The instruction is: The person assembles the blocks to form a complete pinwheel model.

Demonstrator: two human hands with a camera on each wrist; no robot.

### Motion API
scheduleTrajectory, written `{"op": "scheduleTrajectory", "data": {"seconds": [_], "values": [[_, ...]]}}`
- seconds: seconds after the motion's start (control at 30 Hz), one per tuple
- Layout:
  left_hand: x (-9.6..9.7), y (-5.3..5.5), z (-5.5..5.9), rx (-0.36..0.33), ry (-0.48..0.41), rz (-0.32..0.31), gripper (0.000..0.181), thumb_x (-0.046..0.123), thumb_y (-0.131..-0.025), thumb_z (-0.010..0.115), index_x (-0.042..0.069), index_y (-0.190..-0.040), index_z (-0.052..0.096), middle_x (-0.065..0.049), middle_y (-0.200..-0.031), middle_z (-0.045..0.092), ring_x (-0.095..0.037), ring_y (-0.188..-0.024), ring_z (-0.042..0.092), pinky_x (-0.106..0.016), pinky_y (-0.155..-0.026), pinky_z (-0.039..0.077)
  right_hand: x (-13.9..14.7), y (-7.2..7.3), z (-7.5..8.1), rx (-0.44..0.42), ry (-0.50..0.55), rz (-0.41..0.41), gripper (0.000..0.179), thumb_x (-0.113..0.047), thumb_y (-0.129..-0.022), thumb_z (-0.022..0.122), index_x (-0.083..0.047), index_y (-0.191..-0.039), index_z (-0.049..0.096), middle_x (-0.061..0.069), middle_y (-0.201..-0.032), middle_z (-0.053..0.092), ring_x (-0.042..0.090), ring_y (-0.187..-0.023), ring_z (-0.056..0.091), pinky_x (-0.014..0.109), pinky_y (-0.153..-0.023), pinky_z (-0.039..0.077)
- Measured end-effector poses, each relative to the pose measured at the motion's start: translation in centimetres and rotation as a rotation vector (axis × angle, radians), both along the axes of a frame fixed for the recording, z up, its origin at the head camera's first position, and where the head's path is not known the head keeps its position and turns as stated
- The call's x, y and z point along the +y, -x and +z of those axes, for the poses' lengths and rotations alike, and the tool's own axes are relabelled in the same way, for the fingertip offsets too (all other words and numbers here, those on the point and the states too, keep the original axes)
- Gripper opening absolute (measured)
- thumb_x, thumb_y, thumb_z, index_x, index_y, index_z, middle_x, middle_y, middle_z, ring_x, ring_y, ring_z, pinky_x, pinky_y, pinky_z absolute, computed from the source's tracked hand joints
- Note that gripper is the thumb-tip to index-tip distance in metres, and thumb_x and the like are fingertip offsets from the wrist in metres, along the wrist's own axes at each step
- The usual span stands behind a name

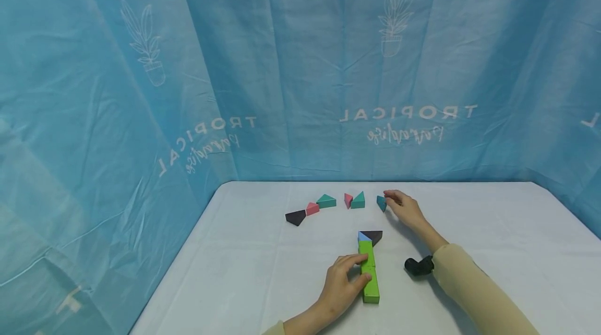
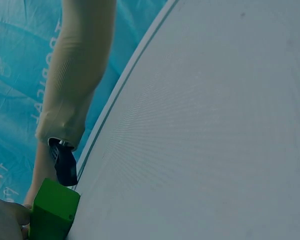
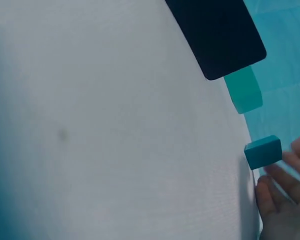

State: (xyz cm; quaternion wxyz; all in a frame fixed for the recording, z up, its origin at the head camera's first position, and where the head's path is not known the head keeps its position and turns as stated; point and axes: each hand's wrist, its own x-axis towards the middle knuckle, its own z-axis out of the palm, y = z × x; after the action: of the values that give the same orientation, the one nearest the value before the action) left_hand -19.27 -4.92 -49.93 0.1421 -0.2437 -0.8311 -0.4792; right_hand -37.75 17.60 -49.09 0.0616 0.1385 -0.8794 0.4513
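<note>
Two green blocks (image 1: pixel 370 285) lie end to end on the white table. My left hand (image 1: pixel 341 283) is at their left side, thumb at the nearer one and a finger at the farther one. In the left wrist view one green block (image 2: pixel 52 210) shows beside the fingers. Beyond the green blocks lie a blue triangular block (image 1: pixel 363 236) and a black block (image 1: pixel 374 236). At the back, my right hand (image 1: pixel 405 208) has its fingertips right beside a teal block (image 1: pixel 381 203). In the right wrist view the fingers are spread near this teal block (image 3: pixel 263 152); contact is unclear.
Left of the right hand, along the back of the table, are a green triangular block (image 1: pixel 359 201), a pink block (image 1: pixel 348 200), another green triangle (image 1: pixel 326 201), another pink block (image 1: pixel 312 208) and a black block (image 1: pixel 296 217). A blue curtain (image 1: pixel 300 90) hangs behind.
</note>
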Motion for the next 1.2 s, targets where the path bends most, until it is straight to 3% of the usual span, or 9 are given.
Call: {"op": "scheduleTrajectory", "data": {"seconds": [0.13,0.3,0.6,0.73,0.93,1.2], "values": [[-0.01,0.05,0.00,-0.011,0.004,-0.003,0.035,0.018,-0.087,0.068,0.007,-0.120,0.062,0.000,-0.117,0.063,-0.013,-0.109,0.055,-0.032,-0.093,0.044,0.07,-0.22,-0.16,0.047,0.015,0.111,0.041,0.002,-0.093,0.043,0.000,-0.133,0.050,0.023,-0.135,0.047,0.041,-0.124,0.042,0.055,-0.098,0.037],[-0.07,0.12,0.11,-0.018,0.007,-0.004,0.035,0.019,-0.088,0.068,0.007,-0.120,0.062,0.000,-0.117,0.063,-0.012,-0.109,0.055,-0.032,-0.092,0.045,-0.07,-0.21,-0.03,0.152,-0.021,0.179,0.042,0.008,-0.089,0.044,0.002,-0.128,0.056,0.022,-0.132,0.050,0.041,-0.123,0.043,0.055,-0.098,0.037],[-0.12,0.02,0.09,-0.029,0.005,-0.002,0.036,0.019,-0.088,0.068,0.007,-0.121,0.062,0.000,-0.118,0.062,-0.013,-0.110,0.055,-0.032,-0.093,0.044,-0.28,-0.39,-0.47,0.216,-0.076,0.134,0.030,0.003,-0.091,0.057,0.000,-0.120,0.063,0.019,-0.126,0.056,0.037,-0.116,0.052,0.050,-0.092,0.044],[-0.11,0.04,-0.02,-0.024,0.000,-0.001,0.035,0.019,-0.088,0.068,0.007,-0.120,0.062,0.000,-0.118,0.063,-0.013,-0.109,0.055,-0.033,-0.093,0.044,-0.20,-0.27,-0.58,0.186,-0.055,0.128,0.034,-0.003,-0.092,0.059,0.000,-0.126,0.058,0.020,-0.128,0.055,0.036,-0.114,0.053,0.048,-0.091,0.045],[-0.08,-0.04,-0.11,-0.006,-0.002,-0.003,0.035,0.018,-0.087,0.068,0.007,-0.120,0.062,0.000,-0.116,0.063,-0.012,-0.108,0.055,-0.032,-0.092,0.045,0.06,-0.09,-0.40,0.076,0.035,0.168,0.039,0.000,-0.095,0.048,0.004,-0.134,0.047,0.024,-0.133,0.049,0.039,-0.121,0.046,0.052,-0.097,0.038],[-0.02,-0.03,-0.01,0.026,0.005,0.001,0.034,0.018,-0.087,0.068,0.007,-0.119,0.063,-0.001,-0.115,0.064,-0.012,-0.106,0.056,-0.030,-0.090,0.046,0.07,0.07,-0.28,0.045,0.037,0.188,0.037,0.000,-0.096,0.049,0.003,-0.133,0.049,0.022,-0.132,0.051,0.038,-0.121,0.047,0.051,-0.097,0.039]]}}
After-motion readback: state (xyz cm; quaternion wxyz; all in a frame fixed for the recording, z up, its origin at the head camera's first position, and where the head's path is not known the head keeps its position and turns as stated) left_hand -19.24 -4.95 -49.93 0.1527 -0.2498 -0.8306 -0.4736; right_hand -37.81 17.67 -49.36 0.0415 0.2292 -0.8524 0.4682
